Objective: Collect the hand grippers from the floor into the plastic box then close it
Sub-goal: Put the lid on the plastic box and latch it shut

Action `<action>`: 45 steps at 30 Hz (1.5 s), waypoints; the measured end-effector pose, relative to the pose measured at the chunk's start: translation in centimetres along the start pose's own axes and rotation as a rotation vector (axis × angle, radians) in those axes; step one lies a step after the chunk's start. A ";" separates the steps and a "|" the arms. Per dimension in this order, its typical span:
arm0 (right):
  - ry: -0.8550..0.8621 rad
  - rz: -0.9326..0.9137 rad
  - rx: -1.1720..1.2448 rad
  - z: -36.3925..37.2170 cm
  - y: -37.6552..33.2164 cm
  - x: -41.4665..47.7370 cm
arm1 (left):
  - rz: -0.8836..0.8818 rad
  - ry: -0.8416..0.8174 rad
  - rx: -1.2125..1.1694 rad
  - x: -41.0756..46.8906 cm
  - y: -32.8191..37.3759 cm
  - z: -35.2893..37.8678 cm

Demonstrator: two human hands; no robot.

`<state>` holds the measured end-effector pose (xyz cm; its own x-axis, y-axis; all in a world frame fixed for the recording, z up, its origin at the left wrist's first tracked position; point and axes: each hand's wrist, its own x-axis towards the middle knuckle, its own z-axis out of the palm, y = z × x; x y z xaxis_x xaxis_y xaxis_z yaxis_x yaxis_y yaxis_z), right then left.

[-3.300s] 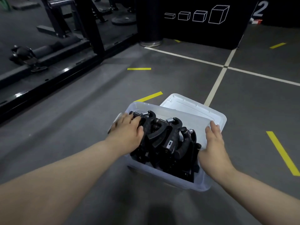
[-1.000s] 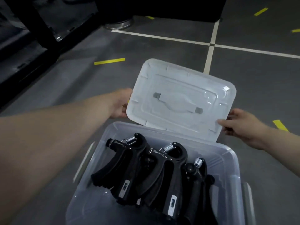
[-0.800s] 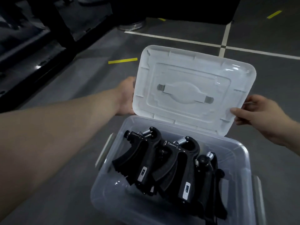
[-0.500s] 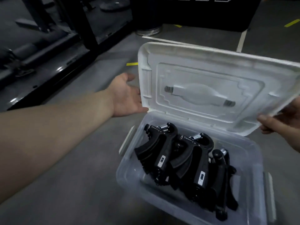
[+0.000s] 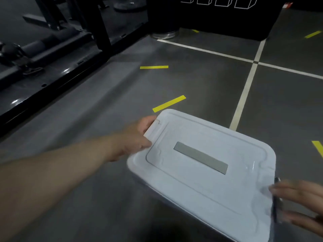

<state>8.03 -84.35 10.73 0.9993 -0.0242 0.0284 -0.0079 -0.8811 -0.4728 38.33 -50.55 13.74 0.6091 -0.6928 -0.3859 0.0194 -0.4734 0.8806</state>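
The white lid (image 5: 201, 180) with its grey handle strip (image 5: 201, 158) lies flat on top of the clear plastic box (image 5: 148, 183), which stands on the floor. Only a thin strip of the box wall shows under the lid. The black hand grippers are hidden inside. My left hand (image 5: 138, 137) holds the latch (image 5: 152, 130) on the lid's left end, fingers curled around it. My right hand (image 5: 300, 203) is blurred at the right end, thumb and fingers either side of the dark right latch (image 5: 276, 199).
Grey gym floor (image 5: 192, 81) with white lines and yellow tape marks surrounds the box. A black rack frame (image 5: 52, 55) runs along the left. A black plyo box (image 5: 218, 14) and a metal-based post (image 5: 165, 34) stand at the back.
Both hands swung the lid from upright behind the open box down onto it, covering the hand grippers. My hands have shifted to the latches at each end.
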 end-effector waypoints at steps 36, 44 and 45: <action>0.201 0.899 0.826 3.4 -6.3 1.3 | -0.259 0.545 0.114 -0.1 -1.0 4.9; 0.359 0.873 0.711 3.9 -7.1 1.3 | -0.151 0.721 0.148 0.1 -2.0 6.2; 0.376 0.897 0.769 3.9 -7.0 1.3 | -0.155 0.725 0.148 0.1 -2.0 6.2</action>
<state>9.54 -76.33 10.62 0.5785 -0.7210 -0.3814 -0.5332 0.0195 -0.8458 33.42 -53.02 10.23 0.9780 -0.1052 -0.1803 0.0722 -0.6399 0.7651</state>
